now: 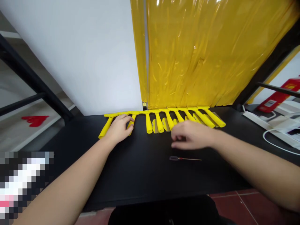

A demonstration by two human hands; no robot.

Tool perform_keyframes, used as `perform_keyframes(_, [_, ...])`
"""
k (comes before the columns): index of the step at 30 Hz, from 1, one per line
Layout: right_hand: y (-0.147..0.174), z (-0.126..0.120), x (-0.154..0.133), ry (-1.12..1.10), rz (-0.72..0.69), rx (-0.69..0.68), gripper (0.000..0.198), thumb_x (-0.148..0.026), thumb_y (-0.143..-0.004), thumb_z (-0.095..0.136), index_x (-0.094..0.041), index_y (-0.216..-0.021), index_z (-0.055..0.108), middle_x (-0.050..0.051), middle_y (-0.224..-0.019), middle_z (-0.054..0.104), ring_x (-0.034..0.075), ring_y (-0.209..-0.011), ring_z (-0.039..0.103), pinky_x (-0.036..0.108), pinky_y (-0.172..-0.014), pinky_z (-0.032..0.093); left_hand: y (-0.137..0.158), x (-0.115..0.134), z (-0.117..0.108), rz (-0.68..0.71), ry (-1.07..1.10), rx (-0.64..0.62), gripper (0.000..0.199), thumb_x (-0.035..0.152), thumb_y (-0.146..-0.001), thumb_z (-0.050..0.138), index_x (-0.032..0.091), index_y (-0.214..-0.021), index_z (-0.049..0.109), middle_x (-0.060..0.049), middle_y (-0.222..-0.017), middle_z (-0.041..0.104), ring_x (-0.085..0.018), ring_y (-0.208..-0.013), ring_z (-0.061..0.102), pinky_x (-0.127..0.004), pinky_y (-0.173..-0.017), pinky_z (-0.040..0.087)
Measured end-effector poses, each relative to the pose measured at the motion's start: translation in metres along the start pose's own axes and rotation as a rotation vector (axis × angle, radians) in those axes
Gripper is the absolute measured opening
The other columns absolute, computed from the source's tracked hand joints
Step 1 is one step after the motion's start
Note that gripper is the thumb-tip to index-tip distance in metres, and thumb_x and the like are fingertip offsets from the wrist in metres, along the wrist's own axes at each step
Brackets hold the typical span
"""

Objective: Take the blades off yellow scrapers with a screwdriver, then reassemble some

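Observation:
A row of yellow T-shaped handles (160, 123) lies along the back of the black table, their grips pointing toward me. My left hand (120, 126) is over the left part of the row, its thumb and fingers closed around one yellow handle (130, 127). Just in front of the right half of the row, my right hand (191, 135) is curled with nothing visible in it. Below that hand a small screwdriver (174, 158) lies flat, its shaft pointing right. Yellow flat pieces (166, 125) show between several of the grips.
Behind the row stand a white panel (100, 56) and a yellow plastic sheet (199, 56). Black frame posts (52, 97) rise at the sides. At right are a red package (273, 100), white parts and a white cable (278, 150). A red object (35, 121) lies on the left shelf.

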State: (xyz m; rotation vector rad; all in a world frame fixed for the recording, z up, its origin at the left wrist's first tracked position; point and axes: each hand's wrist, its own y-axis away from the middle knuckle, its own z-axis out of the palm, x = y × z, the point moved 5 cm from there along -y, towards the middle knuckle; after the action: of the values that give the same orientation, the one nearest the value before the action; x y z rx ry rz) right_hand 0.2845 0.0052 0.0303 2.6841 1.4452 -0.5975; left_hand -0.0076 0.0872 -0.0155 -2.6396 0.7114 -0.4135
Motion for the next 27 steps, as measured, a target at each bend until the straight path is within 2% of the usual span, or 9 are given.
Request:
perform_keyframes(3, [0.011,0.034,-0.017,-0.003,-0.021,-0.21,0.03,-0.049,-0.089,0.075,-0.021,-0.087,0.065,0.0,-0.081,0.067,0.014,-0.069,0.059,0.028,-0.062,0.035,0.003,-0.003,-0.003,-0.004,0.004,-0.018,0.022,0.031,-0.095,0.056,0.02,-0.108,0.07,-0.01,-0.114,0.069,-0.029,-0.108,0.065,-0.047,-0.101,0.053])
perform_keyframes(6, [0.02,0.045,-0.017,0.034,0.021,-0.314,0.03,-0.046,-0.082,0.08,-0.021,-0.09,0.065,0.001,-0.083,0.069,0.018,-0.071,0.062,0.029,-0.062,0.035,0.005,-0.003,-0.007,-0.006,0.004,-0.04,0.023,0.035,-0.097,0.056,0.021,-0.109,0.07,-0.01,-0.114,0.068,-0.03,-0.11,0.065,-0.048,-0.1,0.053])
perform_keyframes(9, [0.023,0.052,-0.013,-0.02,0.051,-0.403,0.02,-0.038,-0.085,0.076,-0.022,-0.093,0.066,0.001,-0.084,0.071,0.019,-0.071,0.065,0.03,-0.061,0.036,0.005,-0.002,-0.008,0.014,0.001,-0.069,0.025,0.039,-0.099,0.055,0.021,-0.11,0.07,-0.01,-0.115,0.067,-0.029,-0.111,0.065,-0.048,-0.102,0.053])
perform_keyframes(13, [0.023,0.058,-0.011,-0.054,0.032,-0.458,0.011,-0.031,-0.089,0.069,-0.02,-0.091,0.067,0.004,-0.085,0.073,0.02,-0.071,0.067,0.031,-0.062,0.039,0.004,-0.001,-0.006,0.038,0.022,-0.099,0.029,0.043,-0.1,0.055,0.021,-0.113,0.07,-0.01,-0.116,0.068,-0.029,-0.113,0.065,-0.045,-0.104,0.053])
perform_keyframes(17, [0.024,0.051,-0.007,-0.125,0.033,-0.474,0.01,-0.03,-0.088,0.07,-0.02,-0.091,0.068,0.004,-0.086,0.073,0.02,-0.072,0.067,0.031,-0.063,0.04,0.004,-0.002,-0.003,0.013,0.059,-0.131,0.03,0.044,-0.1,0.055,0.023,-0.114,0.072,-0.01,-0.118,0.069,-0.029,-0.114,0.065,-0.044,-0.104,0.054])
perform_keyframes(22, [0.022,0.036,0.005,-0.342,0.133,-0.344,0.007,-0.028,-0.092,0.071,-0.022,-0.095,0.069,0.0,-0.082,0.069,0.015,-0.068,0.061,0.027,-0.062,0.043,0.005,0.004,-0.002,0.017,0.086,-0.124,0.028,0.043,-0.102,0.054,0.024,-0.114,0.071,-0.009,-0.122,0.068,-0.027,-0.114,0.065,-0.042,-0.104,0.054])
perform_keyframes(25, [0.018,0.033,0.022,-0.471,0.219,-0.127,0.014,-0.03,-0.099,0.065,-0.023,-0.11,0.071,0.002,-0.088,0.071,0.015,-0.072,0.063,0.028,-0.065,0.049,0.005,0.01,-0.001,0.033,0.06,-0.106,0.027,0.041,-0.101,0.055,0.023,-0.114,0.071,-0.009,-0.122,0.068,-0.027,-0.114,0.066,-0.042,-0.103,0.054])
perform_keyframes(27, [0.015,0.03,0.031,-0.54,0.24,0.057,0.022,-0.033,-0.101,0.065,-0.025,-0.12,0.069,0.005,-0.102,0.074,0.018,-0.085,0.068,0.032,-0.075,0.055,0.005,0.012,-0.001,0.033,0.042,-0.078,0.027,0.041,-0.101,0.054,0.022,-0.113,0.07,-0.009,-0.119,0.068,-0.028,-0.112,0.066,-0.043,-0.102,0.055])
